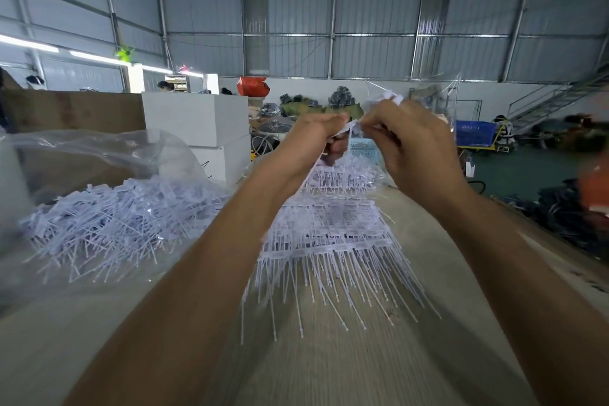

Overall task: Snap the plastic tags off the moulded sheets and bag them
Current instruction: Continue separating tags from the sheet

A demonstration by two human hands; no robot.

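I see both hands raised together over the sheets [333, 224]: the left hand [321, 138] and right hand [412, 148] are curled round one bunch of tags [351, 127] between them. The bag [99, 155] with loose tags lies to the left (nearer the left hand); sheets' stems point towards me.

Single head-worn wide-angle view, looking forward and slightly down along both forearms; the left hand [321, 138] and right hand [408, 148] sit close, near centre frame; the surface [329, 372] fills the lower half; the hall's far wall and roof fill the upper half.
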